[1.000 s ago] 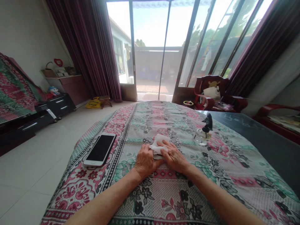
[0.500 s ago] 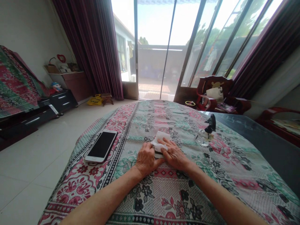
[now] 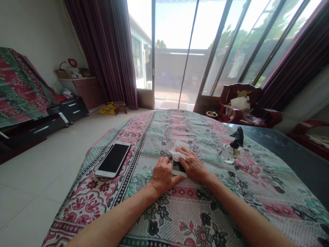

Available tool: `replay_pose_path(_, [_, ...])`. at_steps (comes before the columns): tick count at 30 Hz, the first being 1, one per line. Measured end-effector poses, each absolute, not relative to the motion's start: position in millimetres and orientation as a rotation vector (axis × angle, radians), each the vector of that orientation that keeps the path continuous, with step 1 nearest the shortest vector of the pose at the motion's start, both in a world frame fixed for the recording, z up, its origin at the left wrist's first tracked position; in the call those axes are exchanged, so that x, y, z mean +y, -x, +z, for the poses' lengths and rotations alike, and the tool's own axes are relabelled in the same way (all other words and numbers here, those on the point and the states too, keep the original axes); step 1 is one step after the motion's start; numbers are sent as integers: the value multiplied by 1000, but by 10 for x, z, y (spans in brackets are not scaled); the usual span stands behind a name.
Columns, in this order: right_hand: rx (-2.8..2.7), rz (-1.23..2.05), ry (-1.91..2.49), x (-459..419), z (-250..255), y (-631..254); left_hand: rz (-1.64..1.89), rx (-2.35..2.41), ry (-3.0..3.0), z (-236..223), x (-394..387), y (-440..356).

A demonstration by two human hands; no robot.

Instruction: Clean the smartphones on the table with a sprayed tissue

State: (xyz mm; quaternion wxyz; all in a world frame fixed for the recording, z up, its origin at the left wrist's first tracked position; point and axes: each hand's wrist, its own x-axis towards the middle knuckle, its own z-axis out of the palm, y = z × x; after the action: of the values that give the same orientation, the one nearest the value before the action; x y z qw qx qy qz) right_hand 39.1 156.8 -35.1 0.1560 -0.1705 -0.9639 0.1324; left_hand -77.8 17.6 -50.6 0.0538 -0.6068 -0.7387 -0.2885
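A smartphone (image 3: 178, 168) with a white edge and dark screen lies on the patterned cloth between my hands. My left hand (image 3: 161, 173) grips it along its left side, the thumb across the near end. Under the fingers of my right hand (image 3: 194, 166) a crumpled white tissue (image 3: 181, 146) is pressed on the phone's far part, hiding it. A second, larger white smartphone (image 3: 114, 159) rests to the left, screen up. To the right stands a clear spray bottle (image 3: 228, 153) with a black trigger head.
Floral cloth (image 3: 195, 219) covers the table. Beyond its right side is a dark surface (image 3: 285, 144), with a carved wooden chair (image 3: 227, 94) behind. A yellow bag (image 3: 107, 109) and small stool (image 3: 120, 107) are on the floor near the purple curtain (image 3: 110, 51).
My right hand has slid the tissue slightly up the phone, so more of the dark screen shows near me. The view has shifted slightly, moving the surroundings rightward.
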Motion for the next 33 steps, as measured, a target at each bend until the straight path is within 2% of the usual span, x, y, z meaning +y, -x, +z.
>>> replay_pose_path(12, [-2733,580,279,1353,-243,-843,-837,-2163,1889,-525,166,754])
replay_pose_path(26, [-2639,410,600,1660,-437,-463,-934,-2252,1840,-545,252,743])
replay_pose_path(33, [-2626,365,522,1745,-424,-398,-1032,-2235,1840,-574,286,810])
